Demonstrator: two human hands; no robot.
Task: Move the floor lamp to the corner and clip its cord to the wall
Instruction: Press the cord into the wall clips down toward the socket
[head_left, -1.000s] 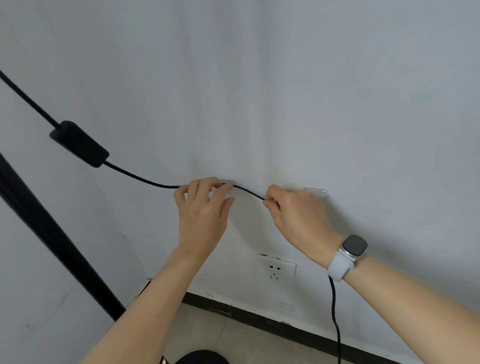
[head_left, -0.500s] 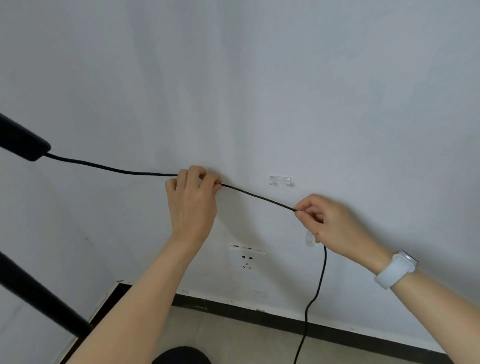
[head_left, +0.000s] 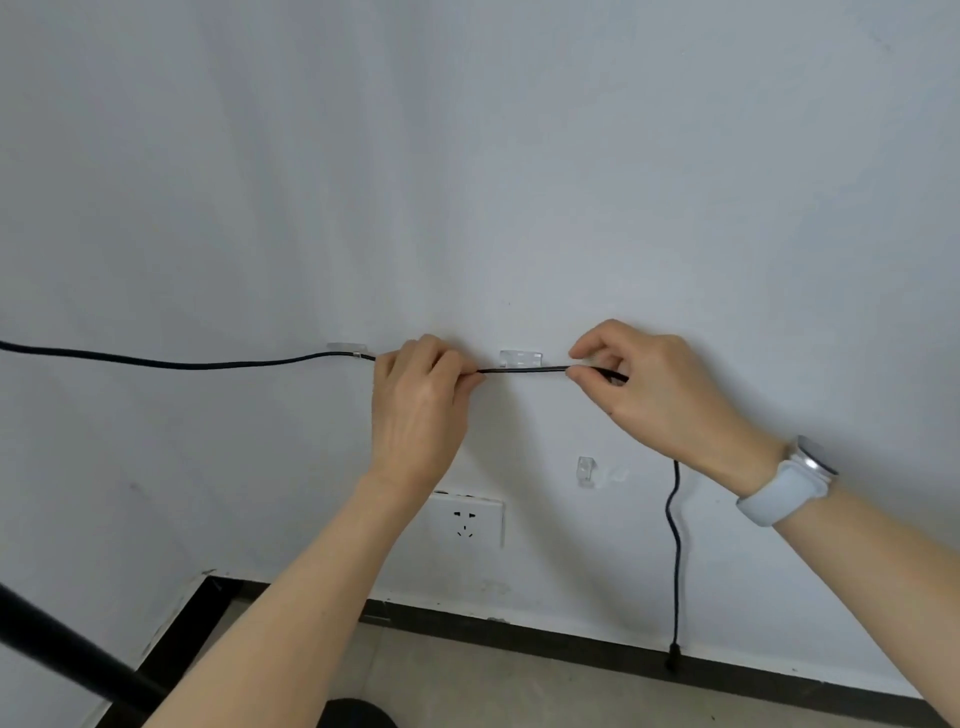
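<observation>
Lamp pole (head_left: 67, 654) low left, leaning. Cord (head_left: 197, 364) runs along wall into first clip (head_left: 345, 349), looks seated there. Left hand (head_left: 421, 410) pinches cord, right hand (head_left: 660, 384) pinches it too, stretching it taut just under second clip (head_left: 521, 357), likely to press in. Third clip (head_left: 586, 470) bare; slack dangles past outlet (head_left: 467, 522).

A thin black rubber-coated cord (head_left: 197, 364) crosses a plain pale grey-white painted wall (head_left: 467, 156). Clear translucent plastic clips (head_left: 521, 357) sit on it, above a white rectangular socket plate (head_left: 470, 519). A black baseboard strip (head_left: 571, 642) edges the beige floor (head_left: 493, 686). The wrist watch band (head_left: 779, 491) is white.
</observation>
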